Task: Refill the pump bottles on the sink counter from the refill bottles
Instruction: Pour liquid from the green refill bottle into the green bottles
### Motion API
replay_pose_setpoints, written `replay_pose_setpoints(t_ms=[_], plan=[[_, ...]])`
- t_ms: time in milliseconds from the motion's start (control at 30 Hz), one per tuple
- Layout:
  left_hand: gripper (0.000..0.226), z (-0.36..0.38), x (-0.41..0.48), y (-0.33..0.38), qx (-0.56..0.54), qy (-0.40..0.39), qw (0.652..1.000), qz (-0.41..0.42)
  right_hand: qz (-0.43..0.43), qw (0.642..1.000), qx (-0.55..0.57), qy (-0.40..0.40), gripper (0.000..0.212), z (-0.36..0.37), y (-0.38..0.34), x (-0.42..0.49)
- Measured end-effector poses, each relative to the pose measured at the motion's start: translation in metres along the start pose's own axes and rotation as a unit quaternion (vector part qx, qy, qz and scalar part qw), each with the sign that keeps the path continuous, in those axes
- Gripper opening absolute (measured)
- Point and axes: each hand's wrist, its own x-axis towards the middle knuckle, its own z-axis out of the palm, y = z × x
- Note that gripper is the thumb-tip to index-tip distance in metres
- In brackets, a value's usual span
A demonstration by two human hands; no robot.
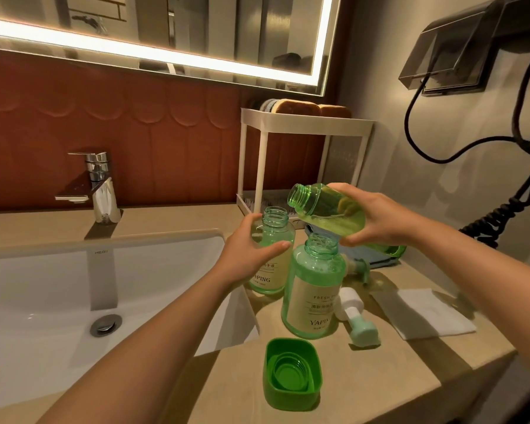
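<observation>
The left hand [248,255] covered part of the label on the small bottle [274,270]; the right hand [380,218] hid the base of the refill bottle [322,203]. The sink [58,286] ran off the left edge; fine print was unreadable

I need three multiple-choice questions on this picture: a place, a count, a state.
1. Where is the green cap? A in the basin; B on the shelf; C on the counter.
2. How many open-necked bottles stand upright? A two; B one; C four.
3. How does the right hand hold the refill bottle? A upright, capped; B tilted, uncapped; C upside down.
Answers: 1 C, it lies before the large bottle. 2 A, the large one and the small bottle that the left hand grips. 3 B, its open mouth points left.
</observation>
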Motion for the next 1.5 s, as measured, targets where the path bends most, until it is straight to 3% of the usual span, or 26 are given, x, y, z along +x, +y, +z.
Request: replay_pose_setpoints(t_ms=[433,1500], plan=[[0.084,0.002,-0.002,-0.006,0.031,0.045,0.998,0.012,-0.022,0.994,-0.103,-0.033,0.101,-0.015,-0.009,0.013],[0.084,0.002,-0.005,-0.004,0.035,0.045,0.998,0.006,-0.060,0.961,-0.265,-0.049,0.100,-0.036,-0.029,0.021]])
